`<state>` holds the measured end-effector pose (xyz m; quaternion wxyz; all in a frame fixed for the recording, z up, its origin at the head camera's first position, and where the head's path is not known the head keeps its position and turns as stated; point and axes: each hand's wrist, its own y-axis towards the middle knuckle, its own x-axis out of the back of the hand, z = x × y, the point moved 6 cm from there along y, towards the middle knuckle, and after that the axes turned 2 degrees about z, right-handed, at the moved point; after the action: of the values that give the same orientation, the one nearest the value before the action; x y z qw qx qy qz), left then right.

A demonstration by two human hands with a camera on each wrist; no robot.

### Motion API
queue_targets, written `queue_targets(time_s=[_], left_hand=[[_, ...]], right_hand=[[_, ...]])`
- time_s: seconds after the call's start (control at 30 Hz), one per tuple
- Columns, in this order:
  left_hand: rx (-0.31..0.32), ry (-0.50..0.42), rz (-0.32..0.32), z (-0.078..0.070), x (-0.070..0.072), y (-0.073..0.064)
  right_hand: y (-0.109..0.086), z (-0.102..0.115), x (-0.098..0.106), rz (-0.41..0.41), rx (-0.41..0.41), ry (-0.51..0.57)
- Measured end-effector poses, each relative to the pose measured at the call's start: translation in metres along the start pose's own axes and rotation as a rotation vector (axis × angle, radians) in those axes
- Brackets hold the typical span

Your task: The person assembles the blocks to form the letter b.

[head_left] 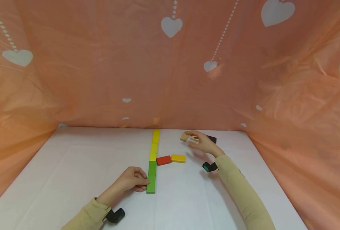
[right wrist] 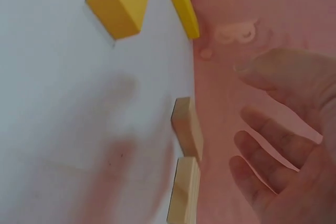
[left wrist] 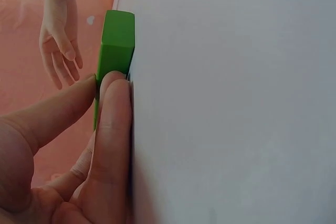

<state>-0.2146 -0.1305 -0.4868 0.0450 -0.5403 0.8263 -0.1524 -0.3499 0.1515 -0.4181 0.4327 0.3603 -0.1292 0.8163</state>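
Note:
A straight line of blocks runs away from me: two green blocks [head_left: 151,177] at the near end, then yellow blocks [head_left: 154,152] at the far end. My left hand [head_left: 133,179] is at the nearest green block [left wrist: 116,35]. Its thumb lies on the block's top edge and its fingers press the side. Toward the back right, my right hand [head_left: 202,143] hovers with spread, slightly bent fingers and holds nothing. Close to it lie two plain wooden blocks [head_left: 184,137], end to end in the right wrist view, apart from the fingers [right wrist: 278,135].
From the line's right side, a red block [head_left: 164,160] and an orange-yellow block [head_left: 178,158] extend in a row. A dark block [head_left: 212,139] lies behind the right hand. An orange curtain [head_left: 101,64] with white hearts surrounds the white tabletop [head_left: 80,159].

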Motion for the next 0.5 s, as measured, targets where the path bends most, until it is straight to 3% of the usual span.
queue_targets(time_s=[0.3,0.5], left_hand=[[0.001,-0.003,0.0,-0.002,0.002,0.001],[0.007,-0.006,0.005,-0.002,0.0,0.0]], right_hand=[[0.007,-0.017,0.007,-0.042,-0.07,0.011],[0.01,-0.034,0.007,-0.041,-0.118,-0.037]])
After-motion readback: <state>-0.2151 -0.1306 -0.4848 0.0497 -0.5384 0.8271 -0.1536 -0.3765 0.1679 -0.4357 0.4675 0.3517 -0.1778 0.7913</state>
